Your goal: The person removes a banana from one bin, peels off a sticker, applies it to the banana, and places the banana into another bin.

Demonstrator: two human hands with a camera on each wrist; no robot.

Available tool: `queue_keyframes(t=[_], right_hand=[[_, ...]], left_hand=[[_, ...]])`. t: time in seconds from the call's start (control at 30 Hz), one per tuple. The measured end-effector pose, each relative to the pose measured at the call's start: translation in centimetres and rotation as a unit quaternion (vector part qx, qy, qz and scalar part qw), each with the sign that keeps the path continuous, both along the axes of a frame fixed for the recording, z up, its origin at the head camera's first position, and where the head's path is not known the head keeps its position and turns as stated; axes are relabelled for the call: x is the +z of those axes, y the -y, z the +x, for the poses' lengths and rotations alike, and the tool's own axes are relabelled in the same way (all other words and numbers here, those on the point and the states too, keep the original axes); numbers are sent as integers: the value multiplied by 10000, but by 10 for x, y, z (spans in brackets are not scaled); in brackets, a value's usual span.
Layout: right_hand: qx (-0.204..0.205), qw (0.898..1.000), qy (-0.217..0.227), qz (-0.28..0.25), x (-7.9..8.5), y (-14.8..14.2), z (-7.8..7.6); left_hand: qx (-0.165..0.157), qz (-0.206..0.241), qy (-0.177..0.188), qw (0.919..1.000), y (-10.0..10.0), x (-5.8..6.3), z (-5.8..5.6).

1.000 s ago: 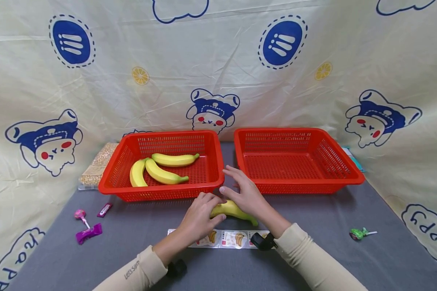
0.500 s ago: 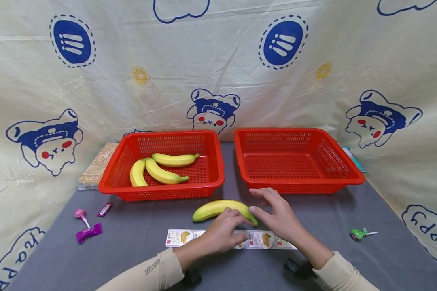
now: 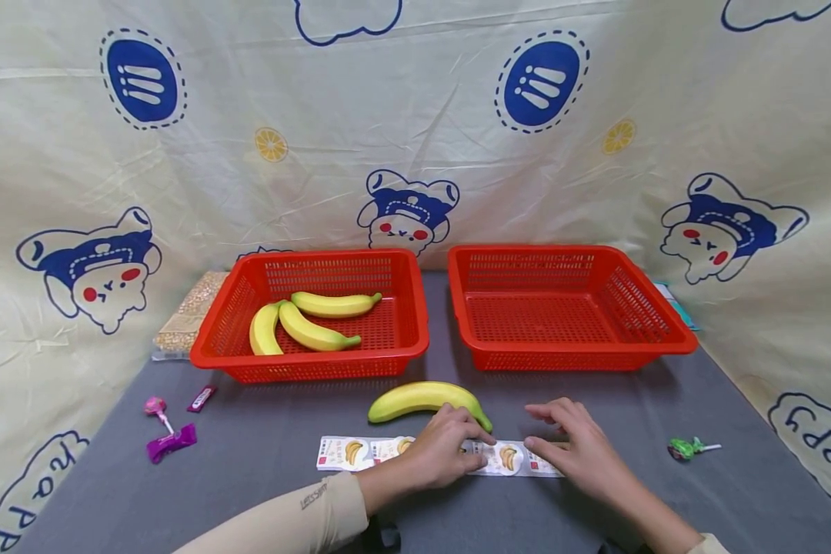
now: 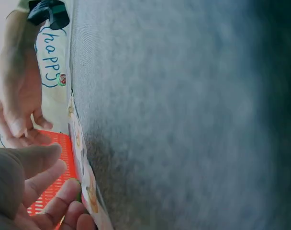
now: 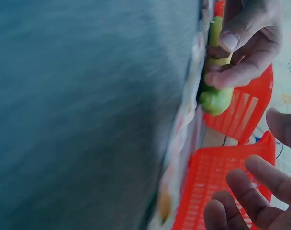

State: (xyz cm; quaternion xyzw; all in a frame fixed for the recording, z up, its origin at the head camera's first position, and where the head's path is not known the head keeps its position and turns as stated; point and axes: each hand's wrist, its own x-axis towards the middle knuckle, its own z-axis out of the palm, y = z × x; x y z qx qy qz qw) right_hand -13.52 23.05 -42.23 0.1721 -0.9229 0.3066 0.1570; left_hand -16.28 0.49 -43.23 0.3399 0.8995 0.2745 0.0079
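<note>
A single yellow banana (image 3: pixel 422 398) with a green stem end lies on the grey cloth before the baskets. In front of it a flat strip of banana-printed stickers (image 3: pixel 346 452) runs left to right. My left hand (image 3: pixel 443 450) hovers over the middle of the strip, just short of the banana's stem; its thumb and fingers (image 4: pixel 54 203) stand apart with nothing between them. At the strip's right end is my right hand (image 3: pixel 582 450), thumb and fingers spread and holding nothing. Parts of the strip are hidden under both hands.
A red basket (image 3: pixel 249 368) at the back left holds several bananas (image 3: pixel 337 305). Another red basket (image 3: pixel 575 359) stands at its right. Candies (image 3: pixel 171 443) and a pink lollipop (image 3: pixel 155 406) lie left; a green lollipop (image 3: pixel 682 448) lies right. A bag of grains (image 3: pixel 187 319) lies behind the left basket.
Both hands have come off the banana and moved down and right toward the sticker strip; the right hand went farther right. The banana is now fully uncovered apart from the left hand's overlap.
</note>
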Motion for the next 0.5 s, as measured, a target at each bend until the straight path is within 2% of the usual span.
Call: queue_keyframes(t=[0.2, 0.4, 0.5], right_hand=[[-92, 9987, -13, 496, -9, -19, 8], [-330, 9920, 876, 844, -10, -31, 10], [-439, 9893, 979, 985, -11, -35, 9]], left_hand=[[63, 51, -69, 9999, -1, -8, 0], [249, 36, -305, 9992, -3, -13, 3], [306, 5, -304, 9991, -3, -14, 4]])
